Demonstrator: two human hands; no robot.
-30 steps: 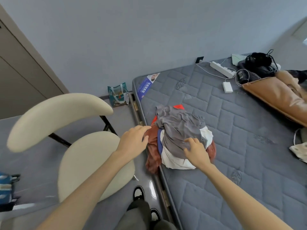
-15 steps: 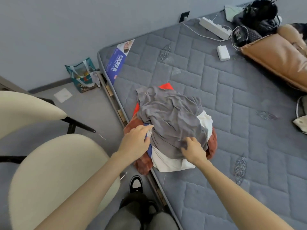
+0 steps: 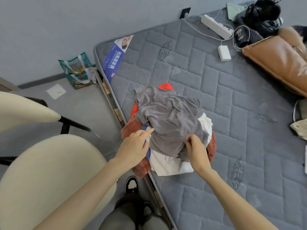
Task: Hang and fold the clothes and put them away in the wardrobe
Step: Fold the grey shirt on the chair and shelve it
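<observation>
A pile of clothes is heaped on the grey quilted mattress, right at its near-left edge. It is topped by a crumpled grey garment. A white garment, a rust fleecy piece and a bit of red cloth are seen underneath. The left hand is laid against the pile's left side w/ fingers fairly straight — index tip touching the grey garment's edge. The grey garment's near edge is pinched by the right hand, fingers curled. A cream chair is seen on the floor beside the bed, to the left.
</observation>
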